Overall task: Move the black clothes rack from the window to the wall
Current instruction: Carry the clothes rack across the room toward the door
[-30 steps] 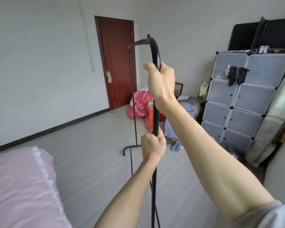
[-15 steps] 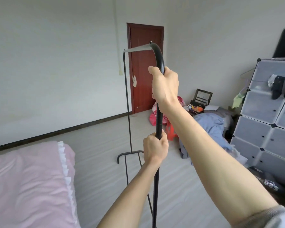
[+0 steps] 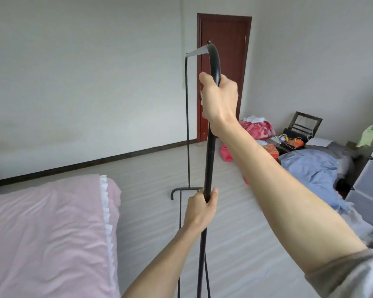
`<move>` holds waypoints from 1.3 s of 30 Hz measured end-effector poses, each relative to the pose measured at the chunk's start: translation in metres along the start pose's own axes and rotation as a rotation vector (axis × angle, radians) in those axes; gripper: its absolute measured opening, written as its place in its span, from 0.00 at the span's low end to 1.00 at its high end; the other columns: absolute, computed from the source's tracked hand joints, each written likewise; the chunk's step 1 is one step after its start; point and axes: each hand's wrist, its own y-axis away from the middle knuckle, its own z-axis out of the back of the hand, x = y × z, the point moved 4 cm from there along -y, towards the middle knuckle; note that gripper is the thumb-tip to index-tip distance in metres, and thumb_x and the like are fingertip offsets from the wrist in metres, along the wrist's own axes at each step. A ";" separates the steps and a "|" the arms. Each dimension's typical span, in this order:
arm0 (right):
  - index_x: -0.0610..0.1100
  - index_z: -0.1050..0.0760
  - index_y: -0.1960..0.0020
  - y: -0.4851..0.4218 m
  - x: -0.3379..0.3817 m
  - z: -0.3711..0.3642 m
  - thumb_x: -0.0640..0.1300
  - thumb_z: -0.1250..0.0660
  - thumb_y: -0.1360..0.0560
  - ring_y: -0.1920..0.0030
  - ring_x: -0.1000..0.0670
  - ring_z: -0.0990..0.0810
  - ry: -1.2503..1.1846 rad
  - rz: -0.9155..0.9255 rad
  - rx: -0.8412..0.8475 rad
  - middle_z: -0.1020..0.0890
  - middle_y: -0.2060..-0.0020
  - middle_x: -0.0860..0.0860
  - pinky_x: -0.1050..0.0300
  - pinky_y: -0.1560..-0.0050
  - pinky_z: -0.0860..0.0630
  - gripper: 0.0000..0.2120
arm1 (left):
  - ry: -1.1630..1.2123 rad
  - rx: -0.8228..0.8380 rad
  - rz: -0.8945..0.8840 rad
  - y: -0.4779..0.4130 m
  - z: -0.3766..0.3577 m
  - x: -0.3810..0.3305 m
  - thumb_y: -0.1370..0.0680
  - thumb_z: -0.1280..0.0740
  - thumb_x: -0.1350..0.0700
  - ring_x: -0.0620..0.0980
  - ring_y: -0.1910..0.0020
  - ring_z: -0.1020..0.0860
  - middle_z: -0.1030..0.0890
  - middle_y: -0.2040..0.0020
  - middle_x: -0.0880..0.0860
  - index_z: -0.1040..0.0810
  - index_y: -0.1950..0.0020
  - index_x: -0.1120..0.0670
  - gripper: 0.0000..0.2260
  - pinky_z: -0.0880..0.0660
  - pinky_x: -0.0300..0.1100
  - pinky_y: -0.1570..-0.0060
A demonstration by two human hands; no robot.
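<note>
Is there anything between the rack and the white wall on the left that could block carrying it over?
Nothing visible: bare floor runs from the black clothes rack to the wall. The pink bed sits nearer, off to the left.

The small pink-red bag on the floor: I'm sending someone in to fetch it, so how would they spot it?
Start at the dark red door in the far wall and drop to the floor in front of it. The small pink-red bag lies alone there, closer to the camera than the larger floral bundle; it is plain and smooth, not patterned.
</note>
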 end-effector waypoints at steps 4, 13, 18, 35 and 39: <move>0.48 0.39 0.67 -0.043 -0.018 -0.004 0.46 0.33 0.24 0.69 0.47 0.36 0.007 0.003 0.027 0.36 0.74 0.53 0.49 0.63 0.33 0.18 | -0.080 -0.102 0.057 -0.051 -0.012 -0.008 0.21 0.43 0.39 0.57 0.73 0.28 0.29 0.75 0.51 0.36 0.74 0.53 0.26 0.30 0.46 0.70; 0.46 0.30 0.57 -0.166 -0.055 0.043 0.47 0.34 0.23 0.72 0.49 0.34 0.009 -0.064 0.090 0.33 0.70 0.50 0.51 0.66 0.31 0.08 | -0.130 -0.221 0.080 -0.148 -0.083 -0.051 0.20 0.40 0.47 0.62 0.65 0.21 0.22 0.68 0.56 0.29 0.67 0.53 0.18 0.26 0.47 0.64; 0.44 0.34 0.57 -0.219 -0.079 0.046 0.42 0.36 0.21 0.74 0.51 0.41 -0.102 -0.101 0.180 0.39 0.71 0.51 0.58 0.74 0.40 0.09 | -0.158 -0.298 0.100 -0.197 -0.108 -0.060 0.20 0.40 0.47 0.62 0.64 0.20 0.18 0.64 0.58 0.19 0.59 0.58 0.18 0.23 0.48 0.63; 0.47 0.41 0.62 -0.373 -0.164 -0.044 0.41 0.36 0.23 0.74 0.50 0.44 -0.186 -0.117 0.226 0.41 0.71 0.51 0.58 0.73 0.43 0.15 | -0.208 -0.318 0.140 -0.382 -0.091 -0.040 0.20 0.41 0.46 0.55 0.70 0.23 0.20 0.68 0.53 0.25 0.66 0.51 0.17 0.27 0.44 0.68; 0.45 0.37 0.61 -0.415 -0.185 -0.088 0.41 0.36 0.23 0.73 0.50 0.42 -0.174 -0.118 0.193 0.40 0.71 0.51 0.59 0.74 0.40 0.12 | -0.233 -0.312 0.138 -0.443 -0.062 -0.026 0.20 0.42 0.47 0.58 0.67 0.21 0.20 0.66 0.53 0.29 0.67 0.50 0.17 0.22 0.47 0.63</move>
